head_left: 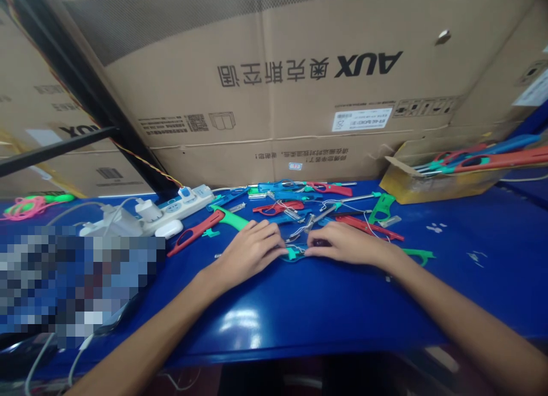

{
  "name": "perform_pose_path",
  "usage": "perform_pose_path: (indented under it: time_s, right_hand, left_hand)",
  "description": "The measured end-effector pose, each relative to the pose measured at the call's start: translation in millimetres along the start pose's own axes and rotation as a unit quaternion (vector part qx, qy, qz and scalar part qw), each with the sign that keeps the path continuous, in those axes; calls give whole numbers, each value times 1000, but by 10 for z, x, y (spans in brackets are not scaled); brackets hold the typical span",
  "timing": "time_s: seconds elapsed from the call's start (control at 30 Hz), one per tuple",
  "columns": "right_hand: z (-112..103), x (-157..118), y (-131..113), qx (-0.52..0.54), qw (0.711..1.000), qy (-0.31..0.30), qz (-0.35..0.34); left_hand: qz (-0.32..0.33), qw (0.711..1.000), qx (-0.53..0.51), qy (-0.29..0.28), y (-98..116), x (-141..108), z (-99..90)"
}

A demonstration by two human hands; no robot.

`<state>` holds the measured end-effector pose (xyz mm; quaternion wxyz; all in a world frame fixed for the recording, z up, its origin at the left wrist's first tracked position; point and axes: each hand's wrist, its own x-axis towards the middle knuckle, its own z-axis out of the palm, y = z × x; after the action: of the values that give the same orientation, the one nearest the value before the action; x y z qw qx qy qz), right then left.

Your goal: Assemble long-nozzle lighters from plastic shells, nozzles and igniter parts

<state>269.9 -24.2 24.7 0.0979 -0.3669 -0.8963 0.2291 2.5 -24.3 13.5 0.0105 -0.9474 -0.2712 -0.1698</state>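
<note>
Both hands meet over the middle of the blue table point(240, 304). My left hand point(257, 247) has its fingers bent and together, thumb and fingertips at the left end of a small blue-green plastic piece point(293, 254) with thin wires. At that piece's right end are the closed fingertips of my right hand point(336, 243); something dark shows under its curled fingers. Just beyond lie red, blue and green lighter-like parts, among them a red handle point(278, 207), a green handle point(233, 218) and metal tubes point(338, 206).
A white power strip point(188, 205) with plugs and a white case point(168, 229) lie at the left. An open carton point(411, 185) of red and blue lighters is at the right. A large cardboard sheet point(265, 110) stands behind. A blurred-out area covers the left front.
</note>
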Motion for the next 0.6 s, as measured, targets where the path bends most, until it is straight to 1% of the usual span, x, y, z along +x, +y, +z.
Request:
perform_pose_path:
  time_s: [0.1,0.23,0.43,0.6]
  right_hand:
    - [0,-3,5,2,1000,1,-3]
    - [-6,-8,-2,0,1000,-1,-1]
    - [3,2,-39,-2,1000,5,0]
    - [47,23,-36,8,1000,6,-15]
  left_hand:
    - [-8,1000,3,-9,-18,-5,13]
    - [-1,1000,-2,-21,-15,-3,23]
    - [-11,1000,6,-13,6,20,65]
    - [-22,1000,4,-9,-18,13,96]
